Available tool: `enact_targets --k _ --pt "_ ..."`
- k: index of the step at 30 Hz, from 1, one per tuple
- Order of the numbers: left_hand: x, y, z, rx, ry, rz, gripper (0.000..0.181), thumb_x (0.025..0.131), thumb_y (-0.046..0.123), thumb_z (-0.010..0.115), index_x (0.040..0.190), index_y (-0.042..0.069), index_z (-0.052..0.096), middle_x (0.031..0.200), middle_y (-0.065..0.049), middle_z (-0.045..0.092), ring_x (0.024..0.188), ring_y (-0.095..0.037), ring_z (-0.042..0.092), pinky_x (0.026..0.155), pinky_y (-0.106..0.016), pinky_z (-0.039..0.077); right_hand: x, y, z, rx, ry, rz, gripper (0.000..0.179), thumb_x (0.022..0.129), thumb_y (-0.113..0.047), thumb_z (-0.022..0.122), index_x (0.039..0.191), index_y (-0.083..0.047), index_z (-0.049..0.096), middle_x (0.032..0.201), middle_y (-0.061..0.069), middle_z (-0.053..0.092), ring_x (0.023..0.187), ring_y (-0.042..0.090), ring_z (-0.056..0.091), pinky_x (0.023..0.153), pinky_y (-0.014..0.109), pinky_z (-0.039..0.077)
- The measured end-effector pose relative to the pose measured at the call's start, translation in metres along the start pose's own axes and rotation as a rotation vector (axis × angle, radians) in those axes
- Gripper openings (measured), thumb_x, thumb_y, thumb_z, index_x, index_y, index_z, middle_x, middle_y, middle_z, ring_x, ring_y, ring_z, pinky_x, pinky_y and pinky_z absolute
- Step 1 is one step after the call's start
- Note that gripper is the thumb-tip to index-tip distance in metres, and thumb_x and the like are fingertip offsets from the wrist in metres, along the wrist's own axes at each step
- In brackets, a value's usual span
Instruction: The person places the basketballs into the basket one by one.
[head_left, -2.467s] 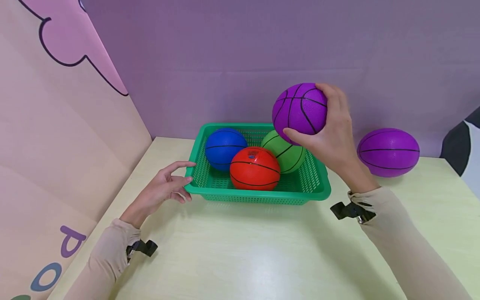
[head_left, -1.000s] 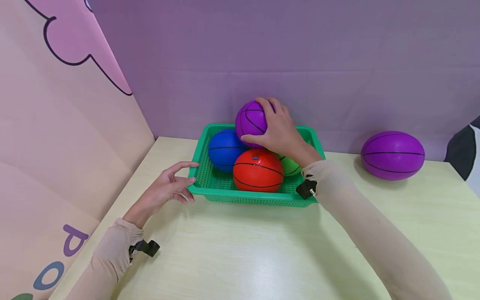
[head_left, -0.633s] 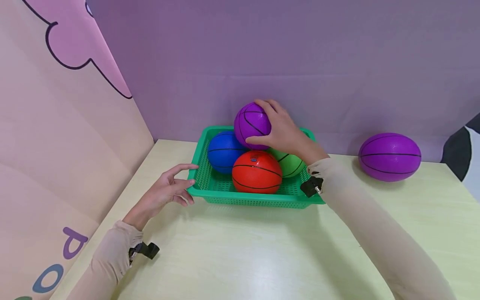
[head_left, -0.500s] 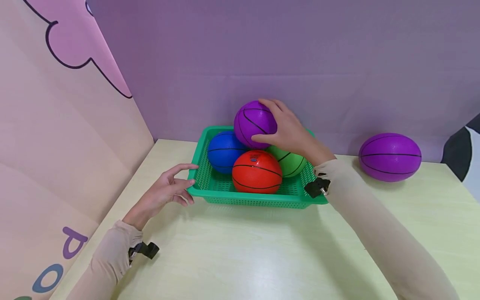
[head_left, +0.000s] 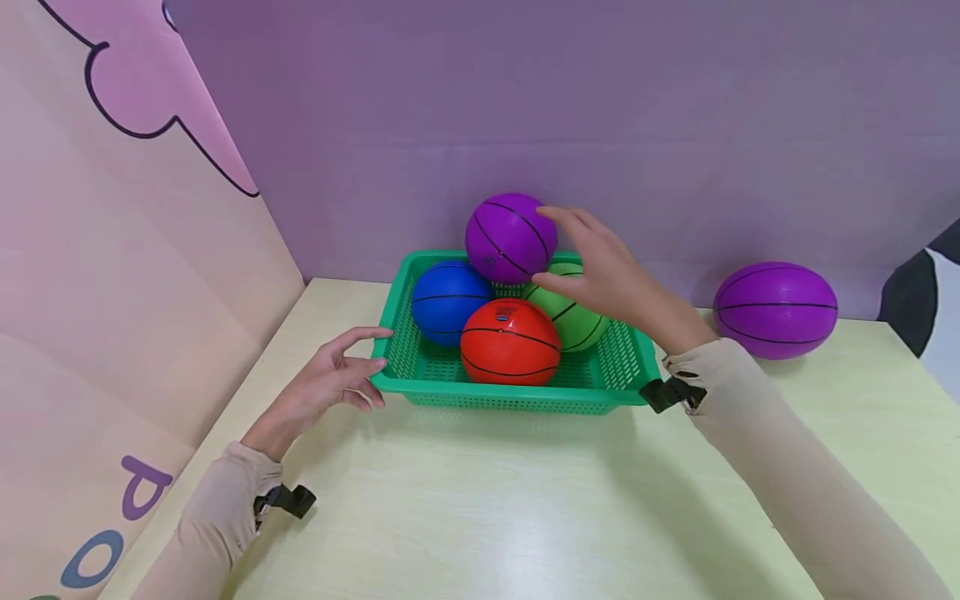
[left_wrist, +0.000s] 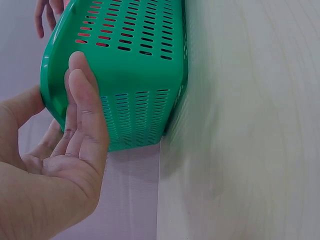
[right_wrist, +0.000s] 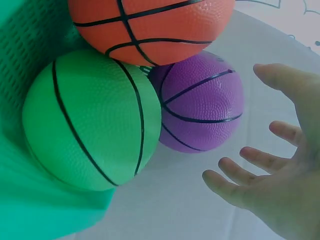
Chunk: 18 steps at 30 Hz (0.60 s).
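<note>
A purple ball with black basketball lines sits at the back of the green plastic basket, higher than the blue ball, red ball and green ball. My right hand is just right of it, fingers spread and holding nothing. In the right wrist view a gap shows between those fingers and the purple ball. At the basket's left end, my left hand touches the rim with loosely extended fingers; the left wrist view shows them along the perforated outer wall.
Another purple ball lies on the pale tabletop, right of the basket. A purple-grey backdrop rises behind, and a printed panel stands along the left side.
My right hand carried the purple ball left and down into the basket, then let go and drew back rightward. The left hand stays at the rim.
</note>
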<state>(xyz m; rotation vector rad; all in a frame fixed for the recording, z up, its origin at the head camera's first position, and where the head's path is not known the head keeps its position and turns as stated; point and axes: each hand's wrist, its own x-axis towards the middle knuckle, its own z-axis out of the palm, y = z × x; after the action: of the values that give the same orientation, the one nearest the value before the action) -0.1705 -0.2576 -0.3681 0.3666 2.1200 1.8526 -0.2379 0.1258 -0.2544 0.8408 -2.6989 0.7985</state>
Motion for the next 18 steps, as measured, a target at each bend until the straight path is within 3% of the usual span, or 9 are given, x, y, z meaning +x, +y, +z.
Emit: enact_targets --k 9,18 --pt "0.001 -0.001 0.000 0.001 -0.003 -0.006 0.056 0.099 0.022 0.064 0.150 0.014 0.040 0.076 -0.016 0.071 0.071 -0.029 0.072 0.068 -0.042 0.061 -0.024 0.011 -0.006 -0.007 0.027 0.003 0.075 0.092 -0.029 0.072 0.155 -0.015 0.033 0.155 0.010 0.037 0.143 0.034 0.033 0.110 0.062 0.033" --pt "0.002 -0.003 -0.004 0.010 -0.003 0.001 0.049 0.099 0.022 0.064 0.145 0.022 0.046 0.076 -0.017 0.070 0.072 -0.031 0.071 0.069 -0.043 0.061 -0.050 0.019 -0.010 -0.040 0.048 0.025 0.072 0.094 -0.033 0.070 0.155 -0.019 0.034 0.152 0.009 0.039 0.141 0.034 0.036 0.109 0.063 0.034"
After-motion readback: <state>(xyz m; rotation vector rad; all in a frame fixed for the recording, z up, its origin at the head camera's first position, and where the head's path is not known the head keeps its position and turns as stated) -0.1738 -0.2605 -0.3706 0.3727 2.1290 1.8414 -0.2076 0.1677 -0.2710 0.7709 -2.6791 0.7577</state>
